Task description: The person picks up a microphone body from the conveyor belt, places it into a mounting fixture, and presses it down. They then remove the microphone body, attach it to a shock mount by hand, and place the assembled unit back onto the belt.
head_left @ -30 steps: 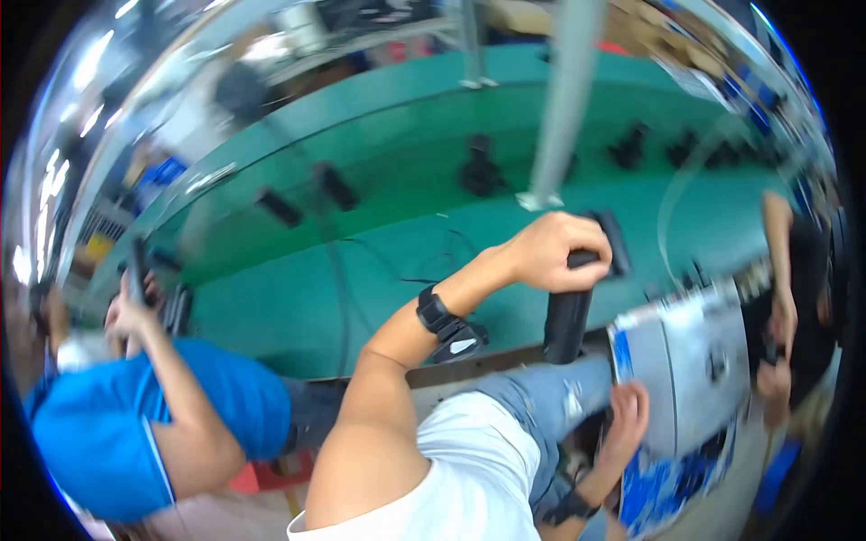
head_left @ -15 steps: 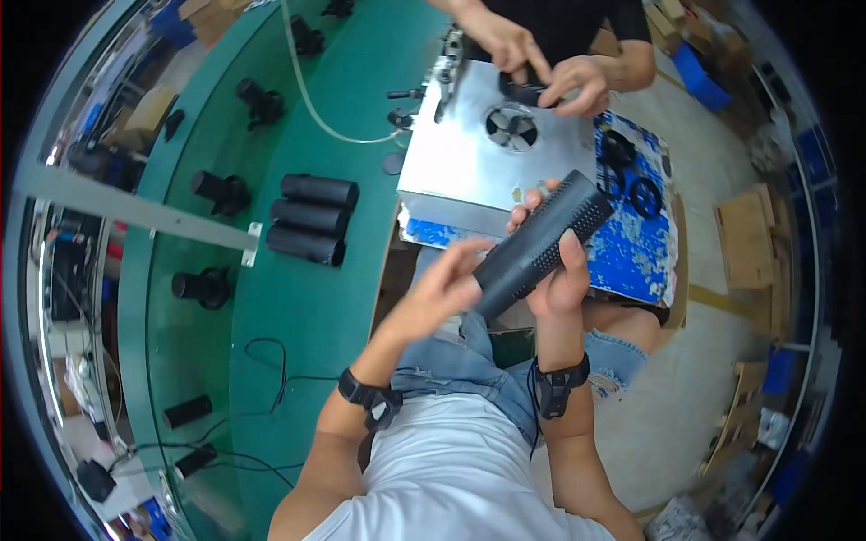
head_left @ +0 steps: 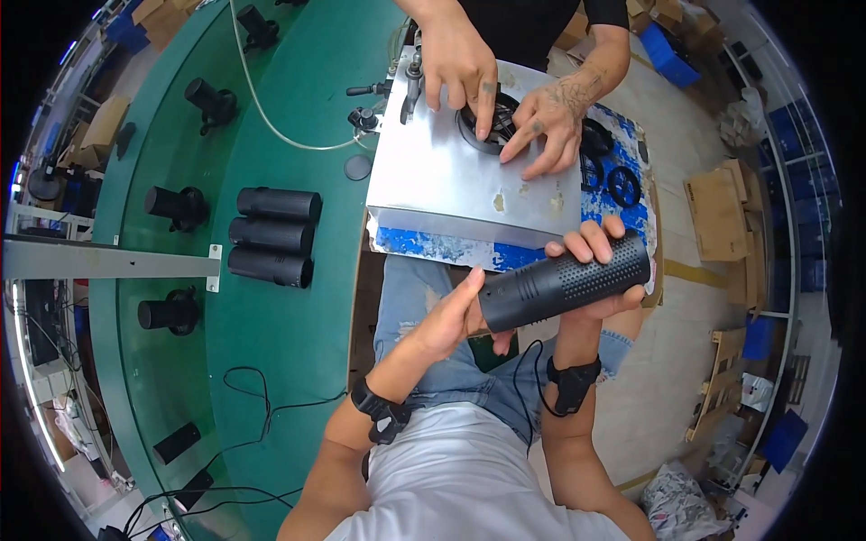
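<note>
A black cylindrical housing (head_left: 566,281), perforated with small holes toward its right end and slotted near its left, lies slantwise in front of me, above my lap. My right hand (head_left: 603,243) wraps round the perforated end, fingers over the top and thumb side beneath. At the other end, my left hand (head_left: 448,317) grips the rim, its thumb up along the edge and fingertips showing below. The inside of the housing is hidden.
Across from me, a co-worker's hands (head_left: 541,126) press a black round part (head_left: 467,129) onto a silver metal box (head_left: 424,180). Three black cylinders (head_left: 271,234) lie on the green bench (head_left: 298,334) at left. Black rings (head_left: 624,187) rest on the blue worn table (head_left: 505,257).
The housing has swung from steeply tilted to nearly level. My left hand has closed on its left end. The co-worker's hands have come down to the fan opening with the black part.
</note>
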Demonstrator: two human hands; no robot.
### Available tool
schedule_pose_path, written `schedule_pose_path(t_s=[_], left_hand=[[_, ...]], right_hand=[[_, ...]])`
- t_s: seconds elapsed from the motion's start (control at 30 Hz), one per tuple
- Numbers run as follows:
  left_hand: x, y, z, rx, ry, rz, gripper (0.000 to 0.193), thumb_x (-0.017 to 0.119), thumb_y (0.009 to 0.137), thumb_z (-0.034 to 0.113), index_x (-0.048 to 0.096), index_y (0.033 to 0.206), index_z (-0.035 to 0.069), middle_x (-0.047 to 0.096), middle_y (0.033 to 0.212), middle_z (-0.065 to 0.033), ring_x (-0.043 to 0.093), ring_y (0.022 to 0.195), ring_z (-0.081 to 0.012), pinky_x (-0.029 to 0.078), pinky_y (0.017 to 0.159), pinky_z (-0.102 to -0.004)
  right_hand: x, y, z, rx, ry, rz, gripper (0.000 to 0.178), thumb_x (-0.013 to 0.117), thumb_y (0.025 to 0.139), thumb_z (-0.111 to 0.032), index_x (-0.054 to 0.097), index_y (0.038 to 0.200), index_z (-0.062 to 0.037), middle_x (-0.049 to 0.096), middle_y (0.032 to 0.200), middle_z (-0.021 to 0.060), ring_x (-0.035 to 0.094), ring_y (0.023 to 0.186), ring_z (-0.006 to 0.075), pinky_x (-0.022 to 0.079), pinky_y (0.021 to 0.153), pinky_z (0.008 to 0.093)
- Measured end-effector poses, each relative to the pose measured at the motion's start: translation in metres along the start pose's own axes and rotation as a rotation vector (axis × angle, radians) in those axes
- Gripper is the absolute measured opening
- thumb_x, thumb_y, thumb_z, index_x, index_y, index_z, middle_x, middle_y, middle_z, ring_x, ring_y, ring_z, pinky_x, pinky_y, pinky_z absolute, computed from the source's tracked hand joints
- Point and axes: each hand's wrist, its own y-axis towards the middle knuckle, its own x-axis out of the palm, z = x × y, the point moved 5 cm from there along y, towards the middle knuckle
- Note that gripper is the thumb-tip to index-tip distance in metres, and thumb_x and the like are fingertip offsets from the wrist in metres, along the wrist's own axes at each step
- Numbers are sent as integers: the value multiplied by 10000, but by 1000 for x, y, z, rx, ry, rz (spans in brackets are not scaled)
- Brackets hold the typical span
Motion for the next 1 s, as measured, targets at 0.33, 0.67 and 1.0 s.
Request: schedule_pose_path(t_s=[0.33,0.67,1.0], left_hand=[[-20,11,49,411,839,309,509,658,843,272,492,1246,8,590,1075,-100,574,945,-187,475,839,-313],[-54,40,118,776,1735,795,94,621,782,108,606,861,59,567,763,-82,541,687,-259,424,638,-378],[-49,48,105,1026,2043,902,65,622,698,98,575,742,86,472,662,-52,467,595,-228,345,545,-349]], right_hand=[[-11,12,2,-55,-298,130,711,777,740,-412,355,1246,-145,455,1019,9,485,1014,190,363,1035,457],[-72,28,-30,-228,-231,386,429,574,896,-345,440,1191,-63,490,1073,82,491,1031,235,381,997,415],[-91,22,-27,-150,-185,451,432,538,917,-400,455,1161,-53,508,1020,85,516,964,219,428,940,392]])
